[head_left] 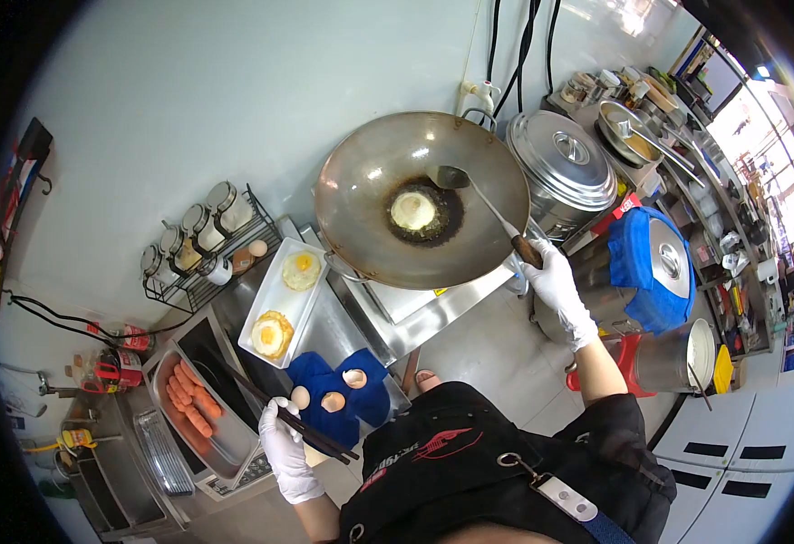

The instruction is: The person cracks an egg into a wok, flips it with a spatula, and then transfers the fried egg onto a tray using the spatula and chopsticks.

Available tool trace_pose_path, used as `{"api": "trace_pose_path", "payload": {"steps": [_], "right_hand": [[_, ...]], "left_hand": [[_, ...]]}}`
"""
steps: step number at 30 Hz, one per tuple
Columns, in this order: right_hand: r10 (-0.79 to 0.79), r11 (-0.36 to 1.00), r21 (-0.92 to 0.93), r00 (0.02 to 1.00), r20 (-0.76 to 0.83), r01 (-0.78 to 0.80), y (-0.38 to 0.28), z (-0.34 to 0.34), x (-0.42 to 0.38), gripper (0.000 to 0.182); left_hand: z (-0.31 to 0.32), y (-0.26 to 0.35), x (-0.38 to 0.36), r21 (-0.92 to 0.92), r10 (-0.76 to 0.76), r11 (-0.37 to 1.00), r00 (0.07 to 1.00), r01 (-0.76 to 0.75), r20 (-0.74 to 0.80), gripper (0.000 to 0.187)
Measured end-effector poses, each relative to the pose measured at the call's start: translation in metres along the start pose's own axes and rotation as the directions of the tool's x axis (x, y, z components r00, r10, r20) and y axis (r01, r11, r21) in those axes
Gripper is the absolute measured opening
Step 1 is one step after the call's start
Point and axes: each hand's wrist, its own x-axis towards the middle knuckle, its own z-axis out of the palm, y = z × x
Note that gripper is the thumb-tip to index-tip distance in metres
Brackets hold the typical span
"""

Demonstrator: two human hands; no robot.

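Note:
My right hand [556,286], in a white glove, is wrapped round the wooden handle of a wok spatula [495,207]. The spatula's dark blade rests inside the large wok [352,195], just above a frying egg [413,210] in dark oil. My left hand [286,451], gloved too, grips a pair of long dark chopsticks [245,383] held away from the wok. Beside them, a whole egg [300,397] and two broken eggshells [333,402] lie on a blue cloth [374,399]. A white tray [276,292] holds two fried eggs [301,270], one nearer the wok.
Sausages [190,399] fill part of a metal pan at the left. A wire rack [250,258] with seasoning jars stands against the wall. Right of the wok are a lidded steel pot [560,154] and a large vessel with a blue cloth cover [637,272].

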Motion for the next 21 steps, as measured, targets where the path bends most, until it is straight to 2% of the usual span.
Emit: {"api": "trace_pose_path", "payload": {"steps": [1, 4, 11, 13, 21], "right_hand": [[0.000, 1.000, -0.001, 1.000, 0.000, 0.000, 0.004, -0.002, 0.001, 0.045], [-0.087, 0.967, -0.246, 0.995, -0.049, 0.073, 0.009, -0.007, 0.001, 0.048], [-0.058, 0.947, -0.319, 0.998, -0.027, 0.046, 0.002, -0.018, -0.008, 0.043], [-0.131, 0.923, -0.370, 0.990, -0.044, 0.106, 0.006, -0.019, -0.010, 0.041], [-0.220, 0.877, -0.435, 0.975, 0.015, 0.204, 0.004, -0.029, -0.008, 0.036]], "left_hand": [[-0.002, -0.001, 0.002, 0.005, -0.006, 1.000, 1.000, 0.006, 0.014, 0.019], [0.001, -0.001, 0.003, 0.014, -0.017, 1.000, 0.999, 0.017, 0.030, 0.019], [0.008, -0.001, 0.010, 0.033, -0.022, 0.999, 0.997, 0.019, 0.077, 0.019], [0.011, -0.002, 0.010, 0.039, -0.025, 0.999, 0.997, 0.022, 0.072, 0.019], [0.017, -0.005, 0.011, -0.007, -0.003, 1.000, 0.998, 0.003, 0.058, 0.022]]}}
